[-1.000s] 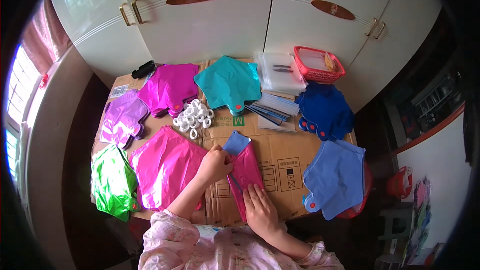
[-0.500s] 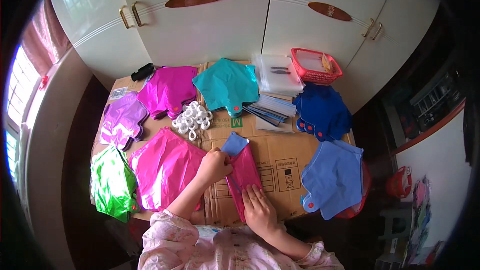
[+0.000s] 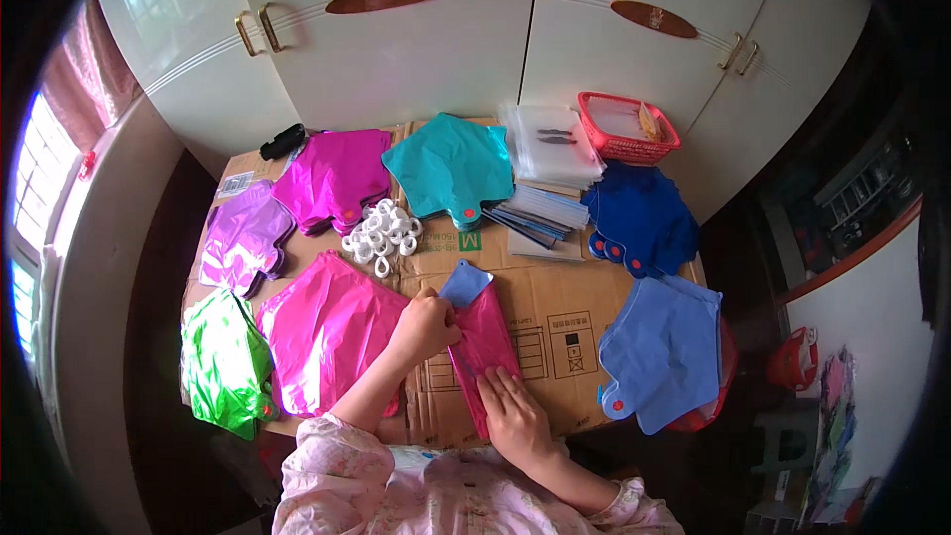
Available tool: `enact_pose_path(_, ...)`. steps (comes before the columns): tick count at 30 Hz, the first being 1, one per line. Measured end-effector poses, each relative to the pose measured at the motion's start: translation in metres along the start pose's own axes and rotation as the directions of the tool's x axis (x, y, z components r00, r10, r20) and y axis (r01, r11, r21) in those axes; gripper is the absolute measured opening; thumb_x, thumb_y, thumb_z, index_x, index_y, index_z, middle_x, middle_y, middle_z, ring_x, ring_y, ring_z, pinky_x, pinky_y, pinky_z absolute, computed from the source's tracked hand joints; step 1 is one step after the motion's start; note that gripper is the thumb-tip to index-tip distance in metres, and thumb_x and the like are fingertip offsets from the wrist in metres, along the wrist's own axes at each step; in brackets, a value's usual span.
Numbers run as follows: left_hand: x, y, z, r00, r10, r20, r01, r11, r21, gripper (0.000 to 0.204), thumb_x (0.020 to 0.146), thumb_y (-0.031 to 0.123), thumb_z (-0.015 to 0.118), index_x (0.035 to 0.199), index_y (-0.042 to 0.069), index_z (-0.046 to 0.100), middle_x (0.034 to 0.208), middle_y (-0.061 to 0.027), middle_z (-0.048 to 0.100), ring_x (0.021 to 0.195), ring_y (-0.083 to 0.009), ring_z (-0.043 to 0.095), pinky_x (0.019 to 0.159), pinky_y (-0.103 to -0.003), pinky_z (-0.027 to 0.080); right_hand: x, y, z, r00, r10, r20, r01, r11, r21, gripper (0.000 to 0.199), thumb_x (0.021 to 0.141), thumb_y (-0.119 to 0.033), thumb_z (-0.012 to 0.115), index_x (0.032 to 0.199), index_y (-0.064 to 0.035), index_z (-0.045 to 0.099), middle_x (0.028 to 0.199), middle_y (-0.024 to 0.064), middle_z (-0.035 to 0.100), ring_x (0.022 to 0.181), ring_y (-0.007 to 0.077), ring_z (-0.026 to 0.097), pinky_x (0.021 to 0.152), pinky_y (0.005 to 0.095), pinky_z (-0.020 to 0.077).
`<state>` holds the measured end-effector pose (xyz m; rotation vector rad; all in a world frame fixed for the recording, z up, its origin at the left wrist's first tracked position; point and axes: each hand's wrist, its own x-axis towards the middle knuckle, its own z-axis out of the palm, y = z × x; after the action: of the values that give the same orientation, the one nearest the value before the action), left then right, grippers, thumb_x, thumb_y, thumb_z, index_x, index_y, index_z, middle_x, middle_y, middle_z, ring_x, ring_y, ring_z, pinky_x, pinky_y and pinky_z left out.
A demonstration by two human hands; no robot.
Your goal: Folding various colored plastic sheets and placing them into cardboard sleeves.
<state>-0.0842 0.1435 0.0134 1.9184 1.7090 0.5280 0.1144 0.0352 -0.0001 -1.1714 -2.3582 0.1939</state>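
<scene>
A pink foil balloon (image 3: 487,328), folded into a long narrow strip, lies on the cardboard in front of me. A light blue piece (image 3: 466,283) pokes out of its far end. My left hand (image 3: 426,328) has its fingers closed on the strip's left edge near that end. My right hand (image 3: 514,418) presses on the near part with its fingers stretched out. Left of my left hand lies a flat pink foil balloon stack (image 3: 327,332). White ring-shaped pieces (image 3: 381,233) are heaped beyond it.
Flat foil balloons surround the work spot: green (image 3: 226,362), lilac (image 3: 243,238), magenta (image 3: 332,178), teal (image 3: 451,168), dark blue (image 3: 644,218) and light blue (image 3: 662,352). Clear plastic sleeves (image 3: 545,154), thin strips (image 3: 540,213) and a red basket (image 3: 634,147) stand at the back.
My right hand still lies on the folded balloon, its fingers slightly shifted. My left hand keeps its hold at the same place. Otherwise only the view has moved a little.
</scene>
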Motion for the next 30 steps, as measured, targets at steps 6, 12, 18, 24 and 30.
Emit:
enact_pose_path(6,0.000,0.001,-0.002,1.000,0.013,-0.007,-0.013,1.000,-0.011,0.017,0.061,0.015,0.069,0.069,0.002,0.064,0.079,-0.0177,0.062,0.083,-0.0323,0.061,0.076,-0.040,0.052,-0.002,0.000,-0.002,0.999,-0.006,0.042,0.007,1.000,-0.010,0.041,0.081,-0.003,0.048,0.122,0.0035,0.053,0.119,0.0189,0.060,0.117,0.0308,0.054,0.101,0.0400,0.0422)
enact_pose_path(12,0.000,0.000,-0.002,1.000,0.027,-0.013,-0.027,1.000,-0.003,0.017,0.060,0.016,0.069,0.069,0.002,0.064,0.080,-0.0181,0.062,0.083,-0.0328,0.061,0.076,-0.040,0.052,-0.002,0.002,-0.003,0.998,-0.028,0.058,0.028,1.000,-0.003,0.042,0.081,-0.004,0.048,0.122,0.0032,0.054,0.119,0.0184,0.060,0.118,0.0303,0.054,0.102,0.0393,0.0415)
enact_pose_path(18,0.001,-0.003,0.002,1.000,0.013,-0.003,-0.013,1.000,0.011,0.018,0.061,0.016,0.069,0.070,0.002,0.064,0.083,-0.0189,0.060,0.081,-0.0342,0.062,0.076,-0.041,0.052,-0.001,0.001,-0.006,0.996,-0.059,0.064,0.059,0.998,-0.001,0.040,0.081,-0.005,0.048,0.121,0.0019,0.055,0.120,0.0168,0.060,0.117,0.0292,0.054,0.101,0.0389,0.0421)
enact_pose_path(24,0.001,-0.001,0.000,1.000,0.006,0.014,-0.006,1.000,0.018,0.019,0.061,0.017,0.069,0.071,0.002,0.063,0.086,-0.0191,0.058,0.080,-0.0353,0.062,0.076,-0.042,0.052,-0.002,0.002,-0.005,0.996,-0.056,0.069,0.055,0.998,0.019,0.039,0.082,-0.007,0.047,0.120,0.0020,0.055,0.121,0.0170,0.059,0.118,0.0291,0.054,0.101,0.0392,0.0414)
enact_pose_path(30,-0.006,0.014,0.003,0.989,0.109,-0.098,-0.088,0.976,0.198,0.022,0.064,0.013,0.066,0.082,0.003,0.059,0.088,-0.0170,0.056,0.081,-0.0328,0.061,0.072,-0.041,0.051,-0.004,0.007,-0.002,0.994,-0.071,0.079,0.069,0.997,0.032,0.040,0.083,-0.008,0.046,0.121,0.0028,0.054,0.123,0.0180,0.057,0.120,0.0296,0.052,0.103,0.0397,0.0396)
